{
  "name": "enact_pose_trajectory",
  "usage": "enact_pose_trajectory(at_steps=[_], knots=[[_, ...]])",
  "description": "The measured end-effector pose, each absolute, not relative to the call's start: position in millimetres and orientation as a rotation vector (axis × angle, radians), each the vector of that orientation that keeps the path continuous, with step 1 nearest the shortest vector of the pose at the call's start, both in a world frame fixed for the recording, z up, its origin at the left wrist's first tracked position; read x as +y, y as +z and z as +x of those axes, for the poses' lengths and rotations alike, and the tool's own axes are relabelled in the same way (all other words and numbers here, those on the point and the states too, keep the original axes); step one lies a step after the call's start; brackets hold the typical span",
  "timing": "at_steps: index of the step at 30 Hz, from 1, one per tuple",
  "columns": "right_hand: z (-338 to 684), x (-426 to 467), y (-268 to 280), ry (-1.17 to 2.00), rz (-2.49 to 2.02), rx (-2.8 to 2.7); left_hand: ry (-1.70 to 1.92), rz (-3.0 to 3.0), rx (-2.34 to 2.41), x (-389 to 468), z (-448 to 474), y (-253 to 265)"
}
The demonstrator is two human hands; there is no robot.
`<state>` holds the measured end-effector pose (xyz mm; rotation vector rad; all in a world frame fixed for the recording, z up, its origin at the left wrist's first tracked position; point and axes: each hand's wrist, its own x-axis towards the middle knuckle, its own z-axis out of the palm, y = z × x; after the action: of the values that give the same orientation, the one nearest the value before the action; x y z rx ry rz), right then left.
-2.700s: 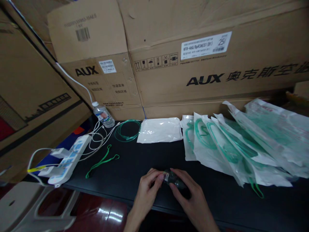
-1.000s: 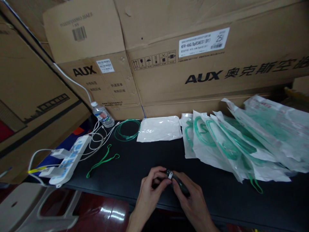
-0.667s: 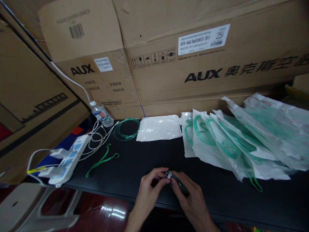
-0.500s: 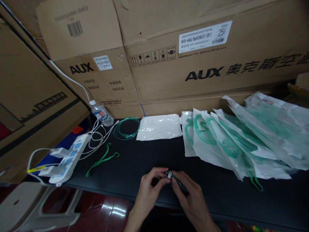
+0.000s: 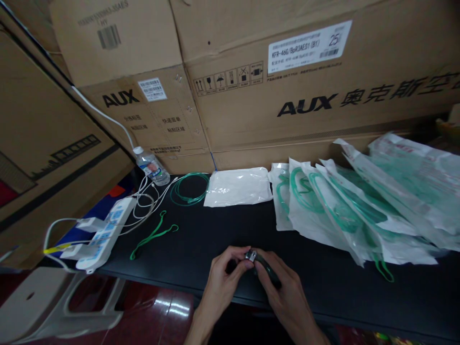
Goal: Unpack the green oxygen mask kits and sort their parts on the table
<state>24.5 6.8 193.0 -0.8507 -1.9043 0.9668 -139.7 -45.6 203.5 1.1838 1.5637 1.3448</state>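
Nearside of the white packet (image 5: 238,187), left hand (image 5: 220,275) and right hand (image 5: 285,280) grip the dark piece (image 5: 270,271), apparently unfinished, strap (image 5: 146,240) separate.

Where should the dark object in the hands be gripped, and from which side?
Probably grip the dark object by its elongated body, from the right, thumb opposite fingers, like the right hand: that leaves the silvery end toward the left hand.
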Motion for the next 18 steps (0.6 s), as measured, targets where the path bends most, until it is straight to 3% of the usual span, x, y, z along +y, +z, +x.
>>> enact_pose_trajectory(at_steps=[18], knots=[[21.8,8.5,197.2,0.923,-0.806,-1.843,1.365,1.198,1.492,-44.9,-140.0,200.7]])
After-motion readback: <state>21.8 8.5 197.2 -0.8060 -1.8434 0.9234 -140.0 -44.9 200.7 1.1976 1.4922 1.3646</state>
